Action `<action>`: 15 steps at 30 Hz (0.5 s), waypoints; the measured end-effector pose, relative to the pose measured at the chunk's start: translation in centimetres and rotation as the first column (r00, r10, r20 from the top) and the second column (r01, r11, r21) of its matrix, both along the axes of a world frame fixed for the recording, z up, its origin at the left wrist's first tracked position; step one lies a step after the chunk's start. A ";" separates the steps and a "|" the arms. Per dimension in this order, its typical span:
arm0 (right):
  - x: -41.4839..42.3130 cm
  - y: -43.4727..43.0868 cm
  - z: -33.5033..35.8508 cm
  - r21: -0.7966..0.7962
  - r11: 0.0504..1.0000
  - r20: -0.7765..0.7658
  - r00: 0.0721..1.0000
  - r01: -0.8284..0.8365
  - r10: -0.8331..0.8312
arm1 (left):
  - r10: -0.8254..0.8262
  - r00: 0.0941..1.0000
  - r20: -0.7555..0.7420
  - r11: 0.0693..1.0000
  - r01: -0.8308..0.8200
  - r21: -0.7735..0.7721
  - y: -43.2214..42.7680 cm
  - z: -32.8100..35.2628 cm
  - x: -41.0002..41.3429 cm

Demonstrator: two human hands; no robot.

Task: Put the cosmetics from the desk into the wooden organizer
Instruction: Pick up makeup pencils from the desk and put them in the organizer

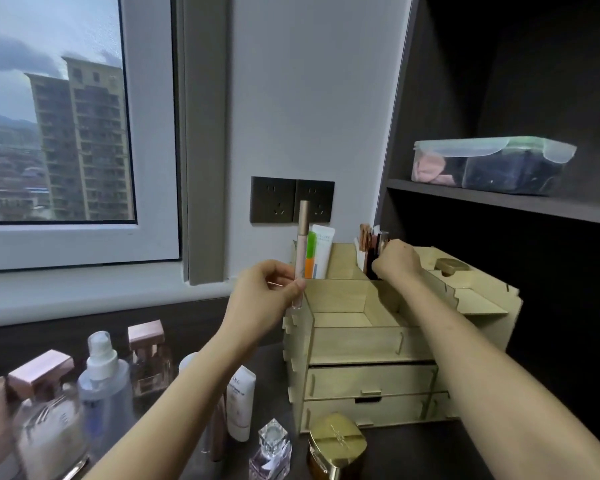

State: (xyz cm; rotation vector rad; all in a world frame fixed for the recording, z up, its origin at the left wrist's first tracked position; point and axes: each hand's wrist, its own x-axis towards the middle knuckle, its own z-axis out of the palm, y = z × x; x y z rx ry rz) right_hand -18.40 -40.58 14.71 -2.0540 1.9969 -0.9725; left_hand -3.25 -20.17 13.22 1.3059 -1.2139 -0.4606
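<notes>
Both hands are busy. My left hand [264,289] pinches a slim pink tube [302,251] upright beside the wooden organizer [361,344], ready to drop in end-first. My right hand [397,258] curls round a dark stick [374,263] in the back slot, probably seating it. A white tube [323,251] stands back-left. Bottles [101,375] and a gold jar [336,445] wait on the desk [413,448].

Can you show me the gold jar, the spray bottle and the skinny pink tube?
gold jar [336,439]: head view, on its shiny lid.
spray bottle [105,393]: head view, on its clear body.
skinny pink tube [303,220]: head view, on its long cap.
</notes>
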 end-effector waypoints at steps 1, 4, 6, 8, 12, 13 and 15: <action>0.0 -0.1 0.1 0.031 1.000 -0.018 1.000 0.001 -0.001 | -0.010 1.000 -0.016 1.000 0.010 0.004 -0.2 -0.1 -0.1; -0.3 0.0 0.3 0.125 0.992 -0.093 0.995 -0.024 0.036 | -0.017 1.000 -0.013 1.000 0.017 0.012 -0.9 -0.3 -0.5; -0.5 0.8 0.6 0.147 0.989 -0.130 0.990 -0.030 0.050 | -0.012 1.000 -0.002 1.000 0.012 0.000 -1.4 -0.4 -0.7; -0.9 2.3 1.0 -0.004 0.998 -0.068 0.995 -0.068 0.067 | -0.008 1.000 0.017 1.000 0.008 -0.008 -1.9 -0.4 -0.9; -1.1 8.3 2.6 -0.299 0.797 0.457 0.654 -0.525 0.603 | -0.013 0.998 0.058 1.000 0.014 -0.014 -3.1 -0.4 -1.5; -1.1 9.7 3.0 -0.324 0.718 0.502 0.531 -0.616 0.682 | -0.016 0.997 0.081 1.000 0.017 -0.018 -3.3 -0.3 -1.8; -1.0 11.1 3.5 -0.354 0.631 0.432 0.478 -0.691 0.765 | -0.024 0.990 0.138 0.999 0.030 -0.037 -3.9 0.0 -2.7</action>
